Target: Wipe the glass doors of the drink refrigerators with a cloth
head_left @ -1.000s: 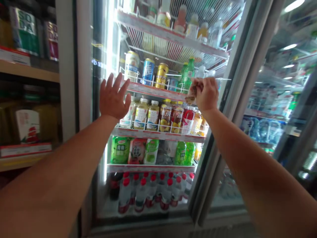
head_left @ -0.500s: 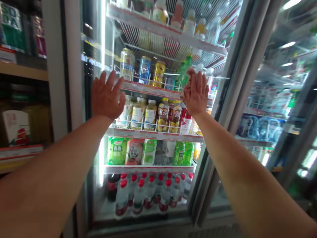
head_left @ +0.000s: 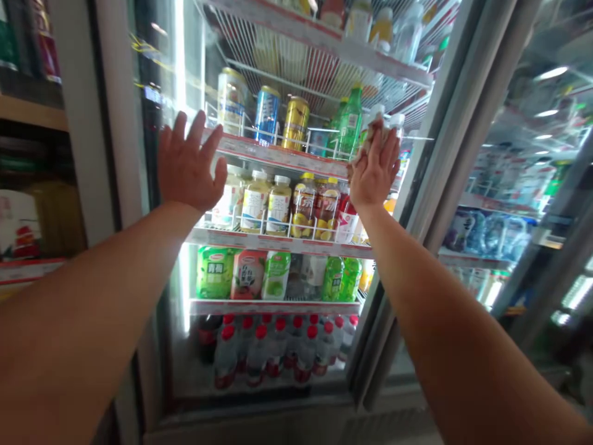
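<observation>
I observe a glass cooler door (head_left: 259, 408). Left hand (head_left: 189, 164): up at the door, fingers spread. Right hand (head_left: 373, 176): fingers extended, slightly parted, over a crumpled cloth (head_left: 369, 137), which lies behind them, protruding past the tips and thumb side.

Bare hands (head_left: 191, 164), bare wrists (head_left: 182, 211), bare forearms (head_left: 106, 290), rounded fingertips (head_left: 199, 120)

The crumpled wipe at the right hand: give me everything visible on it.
The wipe is pale beige-brown, bunched and creased, soft-looking; whether cloth or paper, I can't tell. The right hand lies over it, fingers extended, hiding much of it; folds show above and to the left of the fingers. It appears pressed against the fridge's glass door, in front of the shelved drinks, just right of a green bottle in this view.
</observation>
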A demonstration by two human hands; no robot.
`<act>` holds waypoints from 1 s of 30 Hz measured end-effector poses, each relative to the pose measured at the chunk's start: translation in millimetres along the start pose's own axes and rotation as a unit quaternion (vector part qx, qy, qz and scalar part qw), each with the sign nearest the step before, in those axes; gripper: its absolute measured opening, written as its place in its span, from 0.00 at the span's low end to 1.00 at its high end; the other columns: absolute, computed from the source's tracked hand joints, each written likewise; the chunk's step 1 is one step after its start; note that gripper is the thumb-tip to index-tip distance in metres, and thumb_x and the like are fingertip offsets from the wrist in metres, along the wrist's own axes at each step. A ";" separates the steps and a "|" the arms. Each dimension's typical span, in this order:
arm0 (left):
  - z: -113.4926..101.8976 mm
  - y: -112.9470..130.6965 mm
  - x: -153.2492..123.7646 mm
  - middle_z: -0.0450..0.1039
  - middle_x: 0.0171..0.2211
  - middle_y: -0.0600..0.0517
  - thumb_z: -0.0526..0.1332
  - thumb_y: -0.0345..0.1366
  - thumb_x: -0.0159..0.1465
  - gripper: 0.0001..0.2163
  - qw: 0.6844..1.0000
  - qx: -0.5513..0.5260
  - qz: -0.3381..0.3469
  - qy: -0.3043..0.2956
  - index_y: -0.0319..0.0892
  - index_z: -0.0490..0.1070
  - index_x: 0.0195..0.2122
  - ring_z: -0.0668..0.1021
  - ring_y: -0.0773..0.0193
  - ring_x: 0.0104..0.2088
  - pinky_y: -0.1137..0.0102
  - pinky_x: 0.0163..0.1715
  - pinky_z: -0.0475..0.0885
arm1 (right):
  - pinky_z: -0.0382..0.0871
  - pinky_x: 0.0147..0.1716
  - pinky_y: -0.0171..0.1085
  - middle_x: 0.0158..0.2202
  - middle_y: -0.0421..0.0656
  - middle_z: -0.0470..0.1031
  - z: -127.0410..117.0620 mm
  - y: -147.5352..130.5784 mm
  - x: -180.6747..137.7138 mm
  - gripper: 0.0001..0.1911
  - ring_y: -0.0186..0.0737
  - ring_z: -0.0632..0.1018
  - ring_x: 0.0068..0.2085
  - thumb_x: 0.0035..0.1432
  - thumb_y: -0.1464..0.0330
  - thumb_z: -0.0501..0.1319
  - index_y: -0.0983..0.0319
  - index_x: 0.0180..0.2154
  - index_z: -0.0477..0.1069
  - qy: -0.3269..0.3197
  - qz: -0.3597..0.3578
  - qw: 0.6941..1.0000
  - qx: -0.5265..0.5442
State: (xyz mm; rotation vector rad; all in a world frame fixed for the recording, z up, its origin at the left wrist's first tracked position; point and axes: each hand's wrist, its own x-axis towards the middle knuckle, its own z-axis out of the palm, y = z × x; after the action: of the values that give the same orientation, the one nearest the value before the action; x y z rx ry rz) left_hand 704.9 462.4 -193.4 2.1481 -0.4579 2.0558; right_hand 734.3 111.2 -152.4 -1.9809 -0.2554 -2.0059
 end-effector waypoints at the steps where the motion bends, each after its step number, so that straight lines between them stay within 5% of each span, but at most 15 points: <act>1: -0.1 0.1 0.1 0.46 0.73 0.51 0.53 0.41 0.68 0.28 1.000 0.002 0.001 -0.001 0.47 0.54 0.70 0.48 0.48 0.72 0.46 0.69 0.43 | 0.42 0.68 0.63 0.73 0.48 0.45 1.5 -0.4 -0.9 0.30 0.53 0.46 0.72 0.71 0.62 0.40 0.60 0.71 0.46 0.006 0.009 1.000 -0.005; 10: 1.0 -1.7 -0.7 0.45 0.73 0.55 0.50 0.44 0.70 0.27 1.000 0.003 0.003 0.007 0.51 0.53 0.70 0.48 0.49 0.72 0.46 0.69 0.46 | 0.49 0.67 0.58 0.73 0.50 0.44 -9.5 -7.3 -12.3 0.35 0.55 0.46 0.73 0.70 0.52 0.41 0.62 0.70 0.50 -0.025 -0.054 0.995 -0.077; 21: -0.3 -0.9 -1.5 0.43 0.73 0.59 0.49 0.45 0.70 0.27 1.000 -0.008 -0.002 0.003 0.52 0.52 0.70 0.47 0.51 0.72 0.46 0.70 0.44 | 0.48 0.67 0.63 0.74 0.46 0.42 -21.2 1.8 -18.0 0.35 0.57 0.43 0.73 0.69 0.52 0.46 0.59 0.71 0.49 -0.104 -0.163 0.977 -0.086; 30: -1.2 1.1 -1.6 0.44 0.73 0.57 0.48 0.46 0.71 0.27 1.000 -0.010 0.002 0.006 0.51 0.52 0.70 0.48 0.51 0.72 0.46 0.70 0.45 | 0.49 0.67 0.61 0.74 0.45 0.44 -23.6 10.9 -71.1 0.34 0.57 0.43 0.73 0.69 0.53 0.48 0.55 0.72 0.46 -0.116 -0.200 0.969 -0.092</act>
State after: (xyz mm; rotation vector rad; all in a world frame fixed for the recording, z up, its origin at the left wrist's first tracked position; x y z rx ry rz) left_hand 703.4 462.0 -195.0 2.1240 -0.4802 2.0552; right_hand 715.5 99.7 -224.8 -2.4474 -0.5827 -2.0884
